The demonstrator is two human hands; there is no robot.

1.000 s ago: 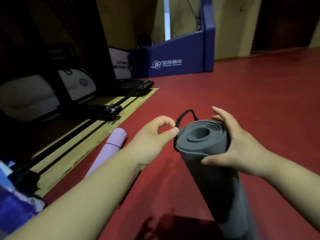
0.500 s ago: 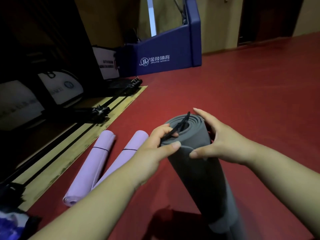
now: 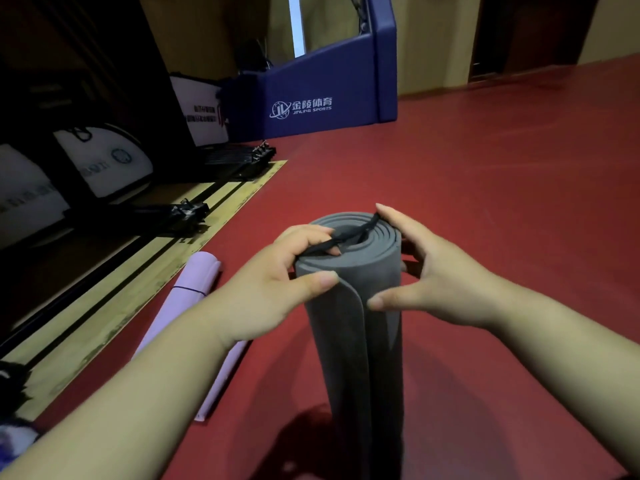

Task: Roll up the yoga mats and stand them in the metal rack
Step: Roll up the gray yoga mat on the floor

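While the rolled grey mat [image 3: 349, 341] stands upright, black strap [image 3: 348, 236] across its spiral top, left hand [image 3: 273, 282] and right hand [image 3: 440, 282] clasp it.

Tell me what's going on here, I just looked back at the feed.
A person holds a rolled grey mat upright over the red floor; its lower end runs out of frame. The left hand grips its top rim and a black strap stretched across that end; the right hand holds the opposite side. A rolled purple mat lies on the floor to the left.
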